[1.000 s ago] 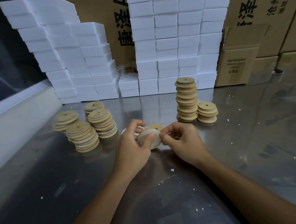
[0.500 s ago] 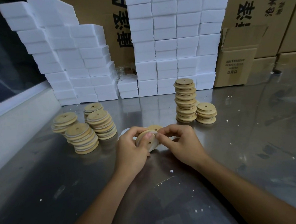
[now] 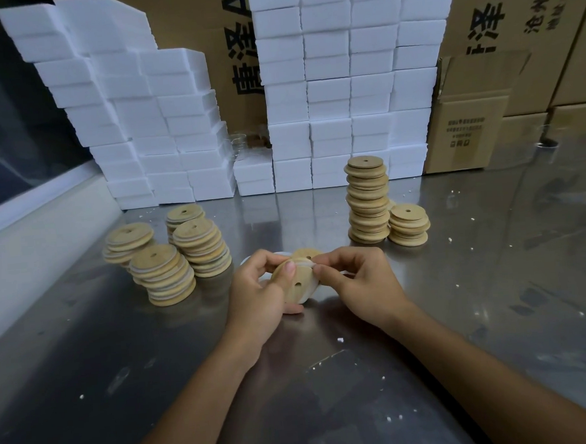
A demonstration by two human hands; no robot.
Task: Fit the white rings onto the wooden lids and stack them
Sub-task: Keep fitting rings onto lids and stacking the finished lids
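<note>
surface: scuffed steel table (image 3: 462, 314), white crumbs | back: foam blocks (image 3: 327, 82), cardboard boxes (image 3: 468, 132) | left hand (image 3: 258, 292) + right hand (image 3: 364, 282) both pinching wooden lid (image 3: 297, 281)

Worktop (image 3: 462, 314) carries everything. Four lid stacks (image 3: 164, 274) clustered at left, touching or just beside each other. Two lid stacks at right: tall stack (image 3: 368, 200), short stack (image 3: 408, 225) just beside it on its right. Between the groups, near the front, left hand (image 3: 258, 292) and right hand (image 3: 364, 282) hold one lid (image 3: 297, 283) above the worktop; another lid (image 3: 306, 253) just behind it. Foam blocks (image 3: 328, 99) piled along the back, cardboard boxes (image 3: 467, 125) behind and to the right.
</note>
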